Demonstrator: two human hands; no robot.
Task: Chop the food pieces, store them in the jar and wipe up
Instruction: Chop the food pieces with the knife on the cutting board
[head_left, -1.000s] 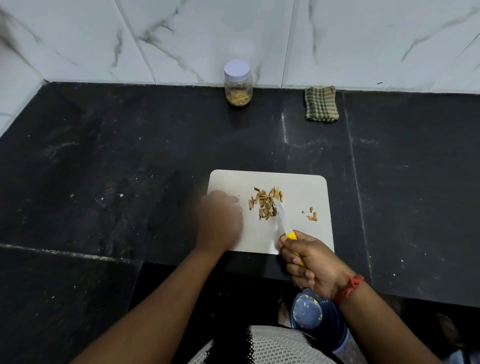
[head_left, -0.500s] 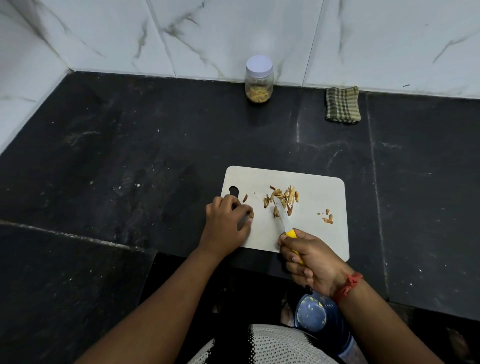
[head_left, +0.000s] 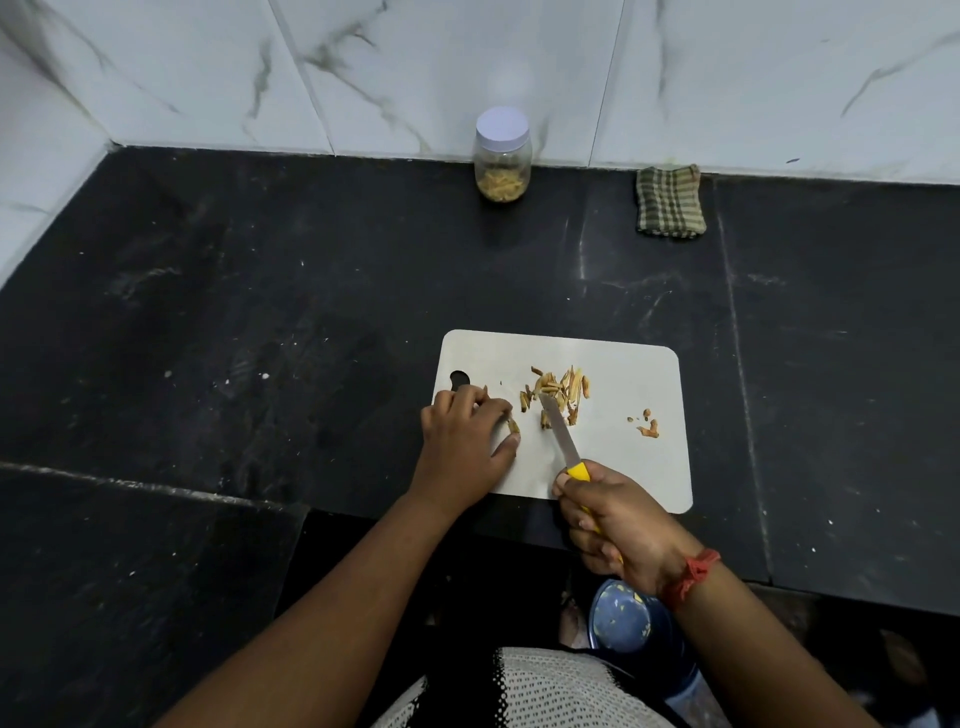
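Right hand (head_left: 621, 525) grips yellow-handled steel knife (head_left: 561, 436); left hand (head_left: 467, 441) pinches one tan food sliver (head_left: 513, 426) on white rectangular cutting board (head_left: 644, 467). Risk: nearby fingers nicked.

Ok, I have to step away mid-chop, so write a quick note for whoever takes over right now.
Left hand: on the cutting board, pinching one food piece at its fingertips.
Right hand: grips the yellow-handled knife, tip at the main pile of food pieces.
A few scraps lie on the board's right side.
Jar, lid on and partly filled, stands at the back wall; checked cloth lies to its right.
Done: some chopping. Left: finish chopping, fill the jar, wipe up.
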